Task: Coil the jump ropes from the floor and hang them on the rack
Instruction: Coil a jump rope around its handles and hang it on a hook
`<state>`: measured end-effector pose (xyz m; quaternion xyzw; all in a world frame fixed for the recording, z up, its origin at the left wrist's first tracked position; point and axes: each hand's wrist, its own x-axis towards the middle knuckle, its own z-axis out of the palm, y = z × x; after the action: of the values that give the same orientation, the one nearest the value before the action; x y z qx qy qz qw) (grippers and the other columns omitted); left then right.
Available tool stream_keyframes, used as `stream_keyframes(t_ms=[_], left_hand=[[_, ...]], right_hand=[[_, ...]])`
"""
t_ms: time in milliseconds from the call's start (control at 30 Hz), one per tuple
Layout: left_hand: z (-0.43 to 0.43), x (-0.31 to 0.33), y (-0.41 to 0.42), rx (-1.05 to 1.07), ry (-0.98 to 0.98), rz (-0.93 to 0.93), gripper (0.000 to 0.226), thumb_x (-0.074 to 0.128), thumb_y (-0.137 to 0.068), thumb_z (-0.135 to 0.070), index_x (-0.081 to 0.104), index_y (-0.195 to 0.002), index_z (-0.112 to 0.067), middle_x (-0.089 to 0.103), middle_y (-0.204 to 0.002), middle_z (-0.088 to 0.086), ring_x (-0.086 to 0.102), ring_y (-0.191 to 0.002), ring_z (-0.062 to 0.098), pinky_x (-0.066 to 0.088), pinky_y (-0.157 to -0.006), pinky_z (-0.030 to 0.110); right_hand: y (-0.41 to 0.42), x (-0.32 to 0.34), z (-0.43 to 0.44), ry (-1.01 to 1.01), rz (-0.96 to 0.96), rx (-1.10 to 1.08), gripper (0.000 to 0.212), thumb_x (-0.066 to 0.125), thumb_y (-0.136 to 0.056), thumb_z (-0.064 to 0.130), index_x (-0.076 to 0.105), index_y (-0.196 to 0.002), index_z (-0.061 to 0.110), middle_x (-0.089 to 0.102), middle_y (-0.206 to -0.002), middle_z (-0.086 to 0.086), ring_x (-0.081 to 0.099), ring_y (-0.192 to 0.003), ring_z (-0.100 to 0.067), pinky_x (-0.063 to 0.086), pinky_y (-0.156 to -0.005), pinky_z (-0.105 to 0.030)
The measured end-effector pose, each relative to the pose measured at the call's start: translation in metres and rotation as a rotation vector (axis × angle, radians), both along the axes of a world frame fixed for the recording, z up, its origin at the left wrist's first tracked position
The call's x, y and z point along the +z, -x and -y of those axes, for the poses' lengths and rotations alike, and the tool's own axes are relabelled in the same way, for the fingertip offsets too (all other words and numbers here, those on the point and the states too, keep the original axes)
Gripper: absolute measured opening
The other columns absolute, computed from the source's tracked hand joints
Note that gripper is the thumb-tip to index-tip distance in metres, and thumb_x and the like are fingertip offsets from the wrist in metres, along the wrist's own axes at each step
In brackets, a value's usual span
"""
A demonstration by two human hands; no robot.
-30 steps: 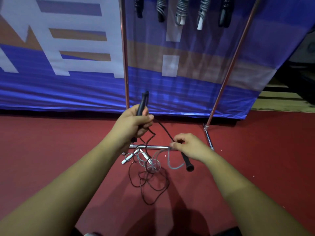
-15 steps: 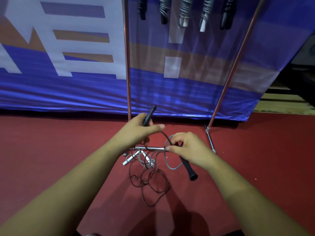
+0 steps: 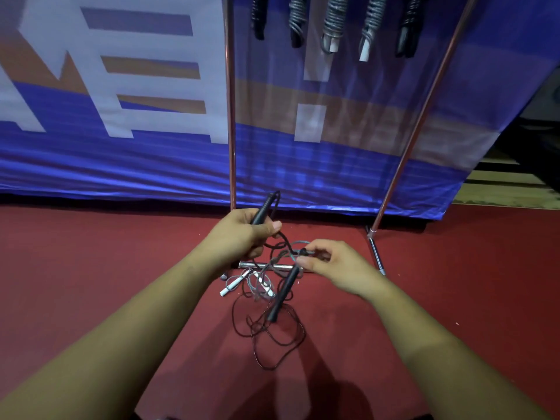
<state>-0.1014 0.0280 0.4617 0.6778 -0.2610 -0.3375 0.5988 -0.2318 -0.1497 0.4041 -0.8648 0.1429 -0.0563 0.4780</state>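
My left grip [image 3: 242, 234] is curling round one black handle [image 3: 263, 211]. My right grip [image 3: 330, 262] is pinching the black rope [image 3: 272, 338] just beside its other handle [image 3: 283, 295]. The rest is lying tangled on the floor [image 3: 91, 268] near the rack [image 3: 231, 116], crossing the grey rope [image 3: 251, 283]. Coiling now is probably going to drag both up knotted. The far banner [image 3: 121, 131] is showing big white shapes, cropped, and I am reading nothing in them.

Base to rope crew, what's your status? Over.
Left hand grips one black handle; right hand pinches the black rope above its other handle. Rope mostly loose on the floor, not coiled. Grey rope lies among its loops, might snag.
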Motion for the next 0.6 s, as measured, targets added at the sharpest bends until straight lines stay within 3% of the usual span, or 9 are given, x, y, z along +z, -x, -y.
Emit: stream_keyframes(t_ms=[100,167,333,433,600], left_hand=[[-0.001,0.0,-0.004,0.036,0.006,-0.02,0.028,0.062,-0.095,-0.008,0.047,-0.072,-0.012,0.031,-0.052,0.001,0.029,-0.039,0.013,0.024,-0.036,0.018],[-0.002,-0.001,-0.005,0.047,-0.023,0.003,0.028,0.062,-0.096,-0.008,0.047,-0.072,-0.012,0.032,-0.05,0.0,0.03,-0.037,0.012,0.024,-0.036,0.018],[-0.003,-0.006,-0.008,0.044,-0.15,0.08,0.021,0.06,-0.097,-0.01,0.052,-0.077,-0.011,0.043,-0.054,0.003,0.036,-0.038,0.012,0.026,-0.036,0.017],[-0.002,-0.011,-0.012,0.062,-0.18,0.099,0.021,0.059,-0.097,-0.013,0.051,-0.078,-0.011,0.05,-0.061,0.004,0.041,-0.04,0.014,0.028,-0.037,0.018],[-0.007,-0.015,-0.018,0.052,-0.531,0.443,0.016,0.062,-0.096,-0.025,0.063,-0.091,-0.009,0.06,-0.071,0.004,0.048,-0.05,0.013,0.036,-0.048,0.023]], right_hand=[[0.0,0.007,0.0,-0.044,0.055,-0.023,0.018,0.07,-0.091,0.03,0.071,-0.081,0.015,0.058,-0.069,0.001,0.046,-0.066,-0.007,0.036,-0.065,-0.029],[0.0,0.009,0.001,-0.062,0.099,-0.067,0.018,0.072,-0.089,0.029,0.07,-0.077,0.016,0.059,-0.069,-0.002,0.048,-0.067,-0.01,0.037,-0.065,-0.03],[0.001,0.013,0.002,-0.178,0.18,-0.137,0.015,0.066,-0.093,0.016,0.069,-0.078,0.021,0.073,-0.077,-0.001,0.068,-0.078,-0.014,0.053,-0.072,-0.037],[-0.001,0.017,-0.002,-0.308,0.249,-0.192,0.018,0.058,-0.097,0.008,0.067,-0.083,0.015,0.072,-0.086,-0.008,0.07,-0.083,-0.017,0.055,-0.074,-0.036],[-0.001,0.019,-0.001,-0.407,0.342,-0.24,0.02,0.06,-0.095,0.009,0.067,-0.078,0.018,0.071,-0.077,0.001,0.066,-0.083,-0.019,0.049,-0.074,-0.03]])
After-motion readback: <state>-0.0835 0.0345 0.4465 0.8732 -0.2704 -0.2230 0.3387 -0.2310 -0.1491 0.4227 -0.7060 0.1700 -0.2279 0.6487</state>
